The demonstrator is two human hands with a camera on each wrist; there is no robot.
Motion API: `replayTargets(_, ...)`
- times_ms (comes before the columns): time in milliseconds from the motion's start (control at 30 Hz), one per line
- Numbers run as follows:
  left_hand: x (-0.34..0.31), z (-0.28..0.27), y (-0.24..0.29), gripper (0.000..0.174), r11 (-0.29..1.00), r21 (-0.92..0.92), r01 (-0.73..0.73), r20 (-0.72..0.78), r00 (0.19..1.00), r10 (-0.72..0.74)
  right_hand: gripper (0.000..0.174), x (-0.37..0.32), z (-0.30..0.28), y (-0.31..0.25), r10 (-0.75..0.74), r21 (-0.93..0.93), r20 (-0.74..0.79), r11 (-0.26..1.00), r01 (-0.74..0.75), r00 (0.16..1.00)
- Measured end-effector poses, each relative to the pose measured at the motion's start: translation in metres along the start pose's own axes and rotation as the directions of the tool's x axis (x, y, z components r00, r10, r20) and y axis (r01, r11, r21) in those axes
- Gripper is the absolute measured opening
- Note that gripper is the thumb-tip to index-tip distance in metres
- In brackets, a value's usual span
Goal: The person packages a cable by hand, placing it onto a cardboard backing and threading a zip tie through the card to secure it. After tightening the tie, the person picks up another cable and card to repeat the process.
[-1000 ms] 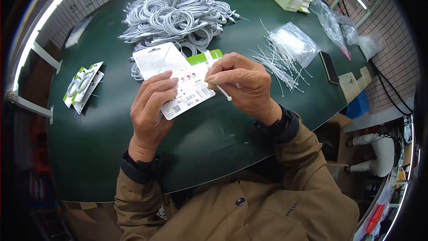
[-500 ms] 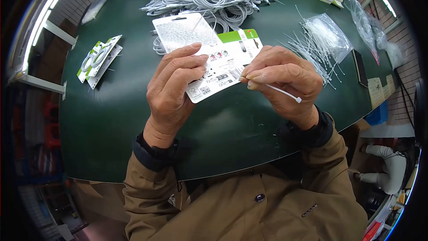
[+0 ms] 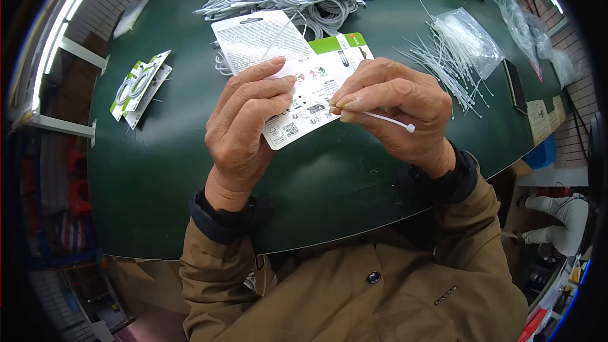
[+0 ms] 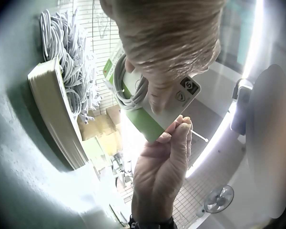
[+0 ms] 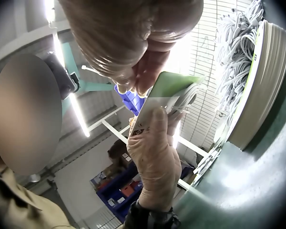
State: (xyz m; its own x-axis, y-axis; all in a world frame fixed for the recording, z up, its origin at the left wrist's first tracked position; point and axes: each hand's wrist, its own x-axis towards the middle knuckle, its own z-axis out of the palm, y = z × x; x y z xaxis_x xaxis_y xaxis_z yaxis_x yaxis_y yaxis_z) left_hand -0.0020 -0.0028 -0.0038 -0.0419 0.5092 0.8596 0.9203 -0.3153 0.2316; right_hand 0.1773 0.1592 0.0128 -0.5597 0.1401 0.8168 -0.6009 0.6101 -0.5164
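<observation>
Head view: right hand pinches cable tie, long axis slanting lower right from printed card; left hand pinches card's left side.

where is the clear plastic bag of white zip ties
In the head view, the clear plastic bag lies on the dark green table at the right, with loose white zip ties on its left and a slim black rectangular object below right.

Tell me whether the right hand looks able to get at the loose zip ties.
Probably yes: the loose ties lie close by with nothing seen blocking them, though the right hand already pinches one white tie.
</observation>
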Motion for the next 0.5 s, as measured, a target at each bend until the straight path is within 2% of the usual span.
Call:
replayTargets(267, -0.0002, 0.0008, 0.0002, 0.026, 1.0, -0.015, -0.005, 0.005, 1.0, 0.005, 0.021, -0.0018, -0.0021, 0.0003, 0.076, 0.046, -0.019, 0.996, -0.075, 0.997)
replayTargets(367, 0.001, 0.001, 0.0018, 0.026, 1.0, -0.015, -0.01, 0.011, 1.0, 0.011, 0.017, -0.003, 0.0017, -0.0001, 0.123, 0.047, -0.07, 0.992, -0.12, 0.99)
replayTargets(500, 0.0023, 0.0019, 0.003, 0.023, 1.0, -0.015, -0.025, 0.0, 1.0, 0.025, 0.019, -0.0022, -0.0008, 0.0016, 0.079, 0.039, -0.007, 0.996, -0.079, 0.997)
